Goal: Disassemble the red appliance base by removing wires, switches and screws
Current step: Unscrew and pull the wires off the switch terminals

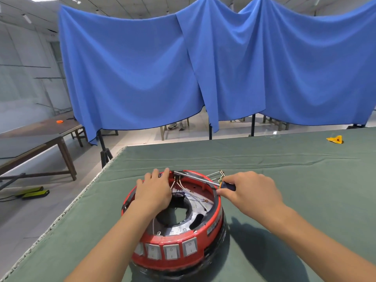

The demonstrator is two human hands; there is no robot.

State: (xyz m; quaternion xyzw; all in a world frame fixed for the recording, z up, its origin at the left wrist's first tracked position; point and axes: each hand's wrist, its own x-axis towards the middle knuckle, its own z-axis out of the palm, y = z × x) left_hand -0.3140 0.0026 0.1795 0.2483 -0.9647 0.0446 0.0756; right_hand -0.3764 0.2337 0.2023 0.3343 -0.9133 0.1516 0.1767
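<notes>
- Red appliance base (175, 244): a round ring-shaped housing standing on the green cloth (284, 169) that covers the table; its open side faces up, showing a dark inner plate with a central hole
- Switches (171, 252): a row of grey rocker switches set in the near outer wall of the base, just below its rim
- Wires (179, 185): thin pale leads running down from the far rim of the base into its interior; a second bundle (215, 176) loops outside the base, just beyond its far-right rim
- Left hand (155, 191): lies palm down over the far-left rim of the base, fingers extended and pressing on the rim; it grasps nothing
- Right hand (250, 192): just beside the right rim of the base, fingers curled round the dark handle of a screwdriver (200, 179)
- Screwdriver: its metal shaft crosses above the far part of the base, tip at the far rim next to the left fingertips
- Yellow object (335, 139): a small piece lying on the cloth, well apart from the base, far to its right
- Blue curtain (223, 64): hangs beyond the table, behind the base
- Wooden tables (40, 139): stand on the floor, far to the left of the base
</notes>
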